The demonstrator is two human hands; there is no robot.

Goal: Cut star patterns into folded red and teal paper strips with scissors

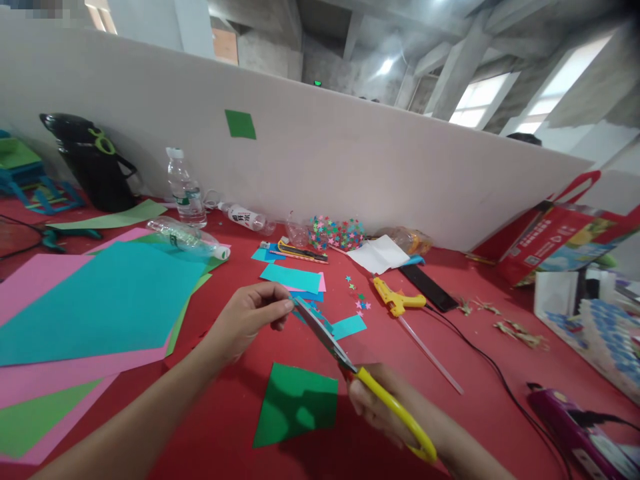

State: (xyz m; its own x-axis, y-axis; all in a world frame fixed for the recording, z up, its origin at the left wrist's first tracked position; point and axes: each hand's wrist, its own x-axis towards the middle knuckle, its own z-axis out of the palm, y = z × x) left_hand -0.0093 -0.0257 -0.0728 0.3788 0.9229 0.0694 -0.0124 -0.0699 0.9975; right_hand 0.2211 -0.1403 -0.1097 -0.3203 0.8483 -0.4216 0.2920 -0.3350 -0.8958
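My right hand [383, 403] grips a pair of scissors [325, 333] by the yellow handles, and the blades point up and left. At their tips, my left hand [260, 313] pinches a small piece of blue paper [296, 302] between thumb and forefinger; most of it is hidden. Beneath the scissors, a green paper square [300, 407] lies on the red table, with the hands' shadow across it. Just beyond the blades are blue paper strips [290, 277], small blue cuttings and another light-blue piece [349, 327].
Stacked coloured sheets [100, 300] cover the left side, with a plastic bottle [187, 240] on them. A yellow glue gun [397, 299], its cord and a black phone [429, 287] lie right. Behind stand a black flask [93, 160], a water bottle [185, 190] and a white partition [300, 147].
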